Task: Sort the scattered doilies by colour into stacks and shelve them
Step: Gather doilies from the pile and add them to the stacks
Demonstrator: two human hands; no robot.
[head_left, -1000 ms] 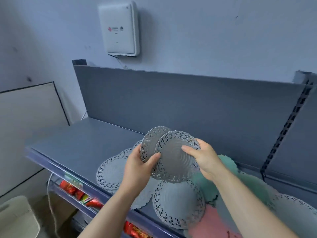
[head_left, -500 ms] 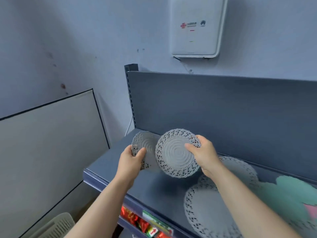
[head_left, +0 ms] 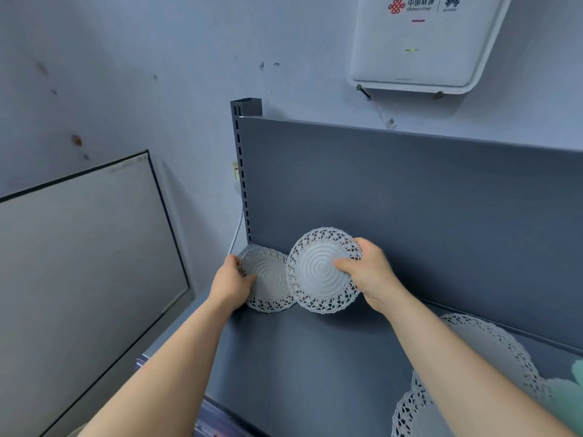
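Head view: sorting at the shelf (head_left: pixel 299 357) corner

A pale framed board (head_left: pixel 85 247) is standing at centre left, beside the grey shelf. The left hand (head_left: pixel 232 285) is pinching a small grey doily (head_left: pixel 271 285) by its left rim, low in the shelf's back corner. A second grey doily (head_left: pixel 321 269) is overlapping it, tilting up, and the right hand (head_left: pixel 369 275) is pinching its right rim. Larger white doilies (head_left: pixel 492 351) are lying at lower right, with a green doily (head_left: pixel 571 392) showing at the frame's edge.

We see a pale blue-grey wall (head_left: pixel 126 74) marked with dark spots. A white box (head_left: pixel 419 42) hangs above a dark grey back panel (head_left: pixel 410 200) with a slotted upright (head_left: pixel 241 171). A black-framed white board (head_left: pixel 79 247) stands at left.
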